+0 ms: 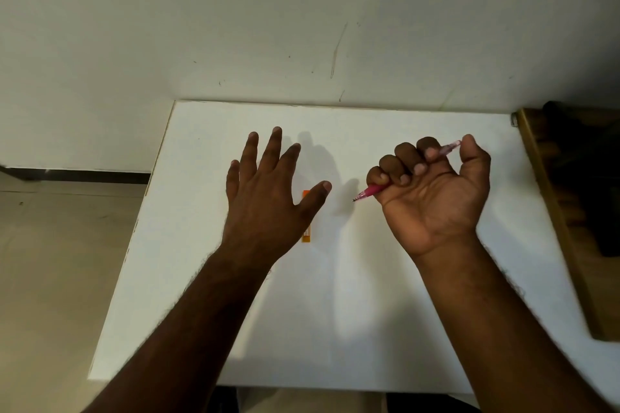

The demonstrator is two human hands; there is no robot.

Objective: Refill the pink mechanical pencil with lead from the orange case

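White table (385, 295) set against a scuffed pale wall fills your view. Your right hand (432, 198), palm up at 3 o'clock, has its fingers (407, 157) curled tight round the pink mechanical pencil (370, 192): a translucent pink barrel, deeper pink near the grip, its metal tip pointing toward 8 o'clock. Your left hand (268, 198) hovers spread and flat, holding nothing, over the orange case (307, 234), a slim rectangle lying on the table, mostly hidden beneath your thumb.
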